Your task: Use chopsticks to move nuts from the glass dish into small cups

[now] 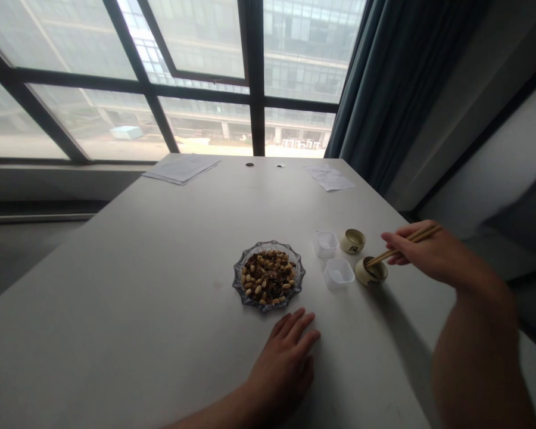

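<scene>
Chopsticks (pixel 417 236) pinched in the right hand (pixel 429 257) slant down, seemingly to reach inside the nearer cup (pixel 370 279); left hand (pixel 286 360) rests empty, fingers relaxed, near the nut dish (pixel 299 280)

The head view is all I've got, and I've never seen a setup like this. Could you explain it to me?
There is no machine here, only one person's bare hands. The camera is worn on that person's head, looking forward and down, so you see roughly what they see.

The right hand holds wooden chopsticks, their tips in the mouth of the nearer ceramic cup. The left hand holds nothing visible and appears to rest on the white table, near a glass dish of mixed nuts.

Between dish and ceramic cups stand two clear plastic cups. Farther back lie papers, before large windows.
</scene>
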Tool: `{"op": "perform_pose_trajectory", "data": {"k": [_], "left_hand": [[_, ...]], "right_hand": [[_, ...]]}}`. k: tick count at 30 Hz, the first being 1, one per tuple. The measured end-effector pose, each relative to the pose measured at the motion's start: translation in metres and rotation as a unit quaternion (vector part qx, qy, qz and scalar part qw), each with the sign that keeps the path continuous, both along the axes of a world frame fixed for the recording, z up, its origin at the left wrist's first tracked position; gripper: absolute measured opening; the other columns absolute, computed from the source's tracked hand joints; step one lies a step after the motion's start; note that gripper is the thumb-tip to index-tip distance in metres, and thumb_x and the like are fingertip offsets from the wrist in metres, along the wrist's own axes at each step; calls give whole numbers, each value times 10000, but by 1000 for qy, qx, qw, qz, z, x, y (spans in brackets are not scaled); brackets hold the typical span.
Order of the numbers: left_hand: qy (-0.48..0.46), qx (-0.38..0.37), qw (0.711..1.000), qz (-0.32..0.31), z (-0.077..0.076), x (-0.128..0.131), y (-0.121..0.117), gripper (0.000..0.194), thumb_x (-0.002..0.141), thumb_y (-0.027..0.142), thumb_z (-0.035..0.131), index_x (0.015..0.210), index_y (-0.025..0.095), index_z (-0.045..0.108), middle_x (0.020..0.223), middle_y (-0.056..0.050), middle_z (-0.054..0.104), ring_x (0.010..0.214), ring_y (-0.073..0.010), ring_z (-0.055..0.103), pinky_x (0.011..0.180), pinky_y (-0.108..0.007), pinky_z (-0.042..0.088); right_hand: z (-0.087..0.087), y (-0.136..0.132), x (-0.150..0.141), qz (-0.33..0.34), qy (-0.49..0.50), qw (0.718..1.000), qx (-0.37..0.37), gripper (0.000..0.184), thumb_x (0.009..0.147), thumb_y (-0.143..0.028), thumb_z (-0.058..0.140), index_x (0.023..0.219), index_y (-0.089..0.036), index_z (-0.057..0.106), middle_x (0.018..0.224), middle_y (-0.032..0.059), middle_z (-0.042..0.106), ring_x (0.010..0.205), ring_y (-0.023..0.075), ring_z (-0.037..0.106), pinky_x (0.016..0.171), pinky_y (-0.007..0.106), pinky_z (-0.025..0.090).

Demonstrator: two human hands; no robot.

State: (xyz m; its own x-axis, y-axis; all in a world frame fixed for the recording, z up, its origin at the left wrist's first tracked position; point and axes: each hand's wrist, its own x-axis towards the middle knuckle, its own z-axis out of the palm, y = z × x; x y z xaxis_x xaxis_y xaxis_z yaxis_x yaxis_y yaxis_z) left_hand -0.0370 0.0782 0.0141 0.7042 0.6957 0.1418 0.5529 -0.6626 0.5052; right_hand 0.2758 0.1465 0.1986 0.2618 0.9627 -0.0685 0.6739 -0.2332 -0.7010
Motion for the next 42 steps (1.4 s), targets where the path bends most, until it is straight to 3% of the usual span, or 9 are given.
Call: {"op": "perform_pose_trajectory", "data": {"k": [4,8,15,21,26,33,42], "left_hand": [[-3,-4,1000,2,2,0,0,613,758,25,589,1323,261,573,1587,-39,460,1513,-285,332,1248,-498,282],[-2,-6,1000,2,2,0,1,609,763,32,593,1328,257,573,1590,-43,456,1513,-288,333,1248,-497,283],[5,-2,1000,2,1,0,0,595,776,42,582,1332,256,574,1598,-42,446,1517,-287,323,1246,-502,284],[-3,1,1000,2,4,-1,-1,588,781,53,581,1332,257,566,1596,-38,449,1515,-277,323,1248,-489,269],[-8,-4,1000,3,5,-2,-2,542,812,84,587,1323,260,569,1593,-37,455,1516,-265,322,1249,-465,257],[-10,-7,1000,2,1,-4,-1,537,818,106,602,1332,258,566,1590,-38,459,1514,-265,321,1254,-451,237],[-14,-9,1000,2,3,-4,-2,509,831,124,598,1321,260,566,1587,-36,461,1515,-256,317,1257,-441,223]], "right_hand": [[1,0,-7,-35,-13,998,46,304,866,-480,740,855,-176,758,790,123,804,701,280,795,560,303,624],[14,-16,-14,-78,-29,992,94,298,868,-477,741,791,-189,749,721,103,786,688,284,793,535,304,617],[26,-36,-44,-42,-8,978,205,358,885,-575,719,854,-226,792,737,77,796,669,269,785,549,323,626],[11,-29,-98,144,38,981,125,407,956,-555,637,783,-219,786,742,64,796,670,230,769,588,285,576],[-3,-17,-123,238,58,968,61,347,971,-482,644,801,-204,765,742,40,784,707,206,769,605,249,526],[-18,-5,-130,293,30,954,50,320,990,-421,635,812,-187,762,715,21,763,663,168,720,600,248,476],[-22,-3,-134,272,56,960,46,288,971,-399,667,807,-183,762,727,29,776,690,179,752,605,237,511]]}}
